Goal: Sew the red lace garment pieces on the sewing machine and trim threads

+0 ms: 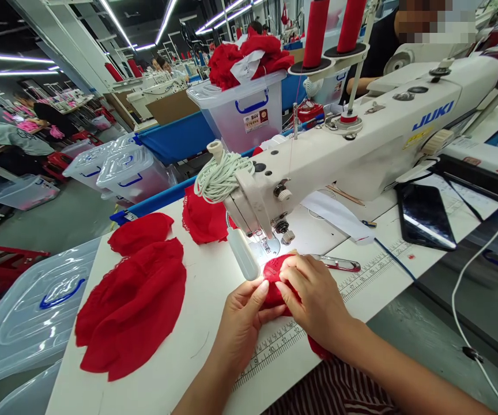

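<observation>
A small red lace-edged fabric piece (pixel 275 268) is pinched between my two hands in front of the sewing machine (pixel 339 138). My left hand (pixel 245 302) grips its left side with thumb and fingers. On the right side, my right hand (pixel 313 291) has its fingers closed on the same fabric. Part of the cloth hangs below my right wrist over the table edge. Just behind the hands, the lit needle area (pixel 270 245) shows beside a pale lamp (pixel 243 253). Thread snips (pixel 338 263) lie right of my right hand.
Red fabric pieces (pixel 140 305) lie on the left of the white table (pixel 206 340); another red piece (pixel 203 216) sits behind the machine head. A phone (pixel 425 216) and white paper strip (pixel 338 216) are at right. Plastic boxes (pixel 240 115) and a person (pixel 376 52) are beyond.
</observation>
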Motion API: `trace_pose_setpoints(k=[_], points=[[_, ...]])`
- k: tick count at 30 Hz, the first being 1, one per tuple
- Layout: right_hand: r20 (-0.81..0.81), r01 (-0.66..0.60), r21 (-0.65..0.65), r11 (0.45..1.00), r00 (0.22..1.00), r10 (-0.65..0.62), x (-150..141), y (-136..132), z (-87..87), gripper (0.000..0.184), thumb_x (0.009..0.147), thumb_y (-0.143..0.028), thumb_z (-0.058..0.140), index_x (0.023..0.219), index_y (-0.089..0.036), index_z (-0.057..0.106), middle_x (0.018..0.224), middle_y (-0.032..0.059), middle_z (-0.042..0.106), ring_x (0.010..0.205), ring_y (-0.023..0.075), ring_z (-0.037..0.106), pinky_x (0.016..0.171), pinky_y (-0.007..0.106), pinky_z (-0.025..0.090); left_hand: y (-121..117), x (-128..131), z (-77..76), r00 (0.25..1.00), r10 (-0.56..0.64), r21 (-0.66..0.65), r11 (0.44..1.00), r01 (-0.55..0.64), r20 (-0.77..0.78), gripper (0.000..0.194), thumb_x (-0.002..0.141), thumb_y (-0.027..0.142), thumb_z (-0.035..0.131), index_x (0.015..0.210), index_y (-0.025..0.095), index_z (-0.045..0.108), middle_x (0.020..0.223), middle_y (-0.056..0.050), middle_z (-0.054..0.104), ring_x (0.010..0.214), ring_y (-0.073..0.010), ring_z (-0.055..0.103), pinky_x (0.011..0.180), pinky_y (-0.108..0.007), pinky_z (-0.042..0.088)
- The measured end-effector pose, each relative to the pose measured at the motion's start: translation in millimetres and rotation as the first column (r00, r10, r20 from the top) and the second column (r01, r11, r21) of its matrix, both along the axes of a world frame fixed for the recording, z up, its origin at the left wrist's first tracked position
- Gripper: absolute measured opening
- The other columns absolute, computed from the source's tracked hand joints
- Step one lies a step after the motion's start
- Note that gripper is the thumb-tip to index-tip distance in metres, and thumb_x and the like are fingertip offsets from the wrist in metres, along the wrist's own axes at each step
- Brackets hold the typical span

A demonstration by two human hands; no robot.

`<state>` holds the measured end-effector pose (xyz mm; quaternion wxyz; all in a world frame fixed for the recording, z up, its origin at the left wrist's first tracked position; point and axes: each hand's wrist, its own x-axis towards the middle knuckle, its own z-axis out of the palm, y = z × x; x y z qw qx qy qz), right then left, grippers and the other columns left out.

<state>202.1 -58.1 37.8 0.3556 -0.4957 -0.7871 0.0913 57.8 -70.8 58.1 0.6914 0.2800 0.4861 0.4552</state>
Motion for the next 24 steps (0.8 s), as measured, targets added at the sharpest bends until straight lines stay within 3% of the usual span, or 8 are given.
trace_pose_setpoints(k=[3,7,18,24], points=[[-0.036,-0.067,-0.049,0.997,0.997,0.065,0.0,1.0,2.9,0.022,0.087,-0.015,0.04,0.068,-0.019,0.05,0.08,0.0064,0.054,0.079,0.0208,0.048,0.078,0.039,0.042,1.6,-1.5,-1.0,0.996,0.083,0.027,0.996,-0.082,-0.033,0.019,0.071,0.032,0.075,0.067,0.014,0.07,0.067,0.0,0.06,0.063,-0.0101,0.057,0.062,-0.023,0.056],[-0.185,-0.152,-0.158,0.976,0.975,0.122,3.3,5.4,9.6,0.021,0.087,-0.013,0.04,0.067,-0.02,0.047,0.078,0.0043,0.052,0.077,0.0186,0.048,0.072,0.033,0.044,2.7,-2.7,-0.1,0.998,0.067,0.03,0.997,-0.067,0.01,0.024,0.072,0.032,0.074,0.06,0.013,0.067,0.065,-0.001,0.058,0.065,-0.0104,0.055,0.063,-0.021,0.054],[-0.279,-0.182,-0.188,0.965,0.952,0.125,6.4,6.5,7.5,0.018,0.086,-0.013,0.042,0.07,-0.02,0.045,0.082,0.0046,0.052,0.08,0.0194,0.048,0.072,0.035,0.044,2.2,-3.6,-4.4,0.997,0.062,0.005,0.998,-0.062,0.038,0.022,0.076,0.036,0.071,0.073,0.014,0.071,0.066,0.0,0.06,0.068,-0.0107,0.058,0.068,-0.021,0.054],[-0.294,-0.214,-0.179,0.96,0.943,0.156,6.6,5.4,10.4,0.017,0.09,-0.018,0.043,0.075,-0.021,0.049,0.086,0.0048,0.054,0.087,0.0198,0.051,0.077,0.036,0.045,3.5,-5.1,3.8,0.998,-0.006,-0.002,1.0,0.005,-0.06,0.017,0.071,0.028,0.074,0.076,0.013,0.07,0.073,-0.003,0.067,0.068,-0.0132,0.062,0.066,-0.025,0.057]])
